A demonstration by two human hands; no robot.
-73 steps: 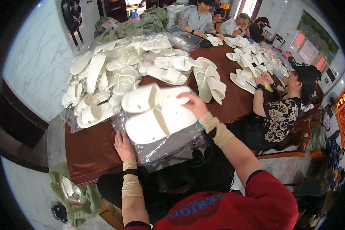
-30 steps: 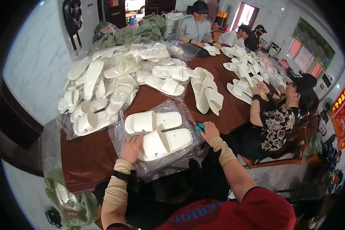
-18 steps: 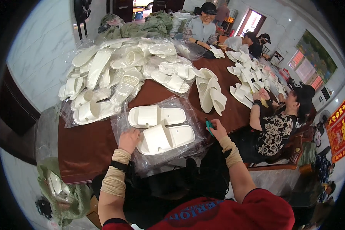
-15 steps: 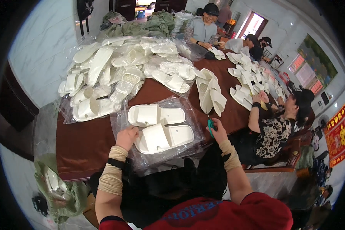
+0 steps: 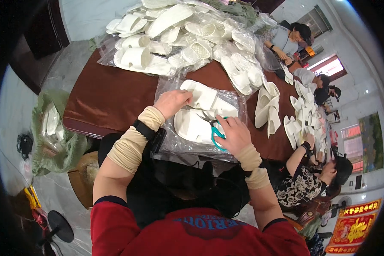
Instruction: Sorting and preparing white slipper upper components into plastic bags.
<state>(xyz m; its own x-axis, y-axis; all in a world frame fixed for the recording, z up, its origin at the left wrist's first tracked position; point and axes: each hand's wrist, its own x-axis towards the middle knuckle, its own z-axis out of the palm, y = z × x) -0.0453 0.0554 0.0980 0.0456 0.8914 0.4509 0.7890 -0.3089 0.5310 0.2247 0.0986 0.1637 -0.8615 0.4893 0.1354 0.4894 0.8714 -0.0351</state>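
Two white slippers lie side by side on a clear plastic bag [image 5: 166, 143] at the table's front edge. My left hand [image 5: 173, 103] is closed, its fingers bent against the left end of the farther slipper [image 5: 202, 96]. In my right hand [image 5: 234, 135] are scissors with teal handles [image 5: 218, 138]. Their blades point left, over the strap of the nearer slipper [image 5: 187, 126] and close to the gap between the pair. Whether the blades touch the slipper I cannot tell. My right hand covers part of the nearer slipper.
Bagged white slippers [image 5: 170, 21] are heaped at the back of the brown-covered table [image 5: 111, 94]. A loose pair [image 5: 267, 106] stands to the right, with more slippers [image 5: 301, 111] beyond. Co-workers [image 5: 305, 179] sit along the right side. A green sack [image 5: 51, 149] holding slippers stands on the floor left.
My view has turned, so the scene sits differently. My right hand has brought the scissors left, from beside the pair to over the nearer slipper. My left hand has shifted to the farther slipper.
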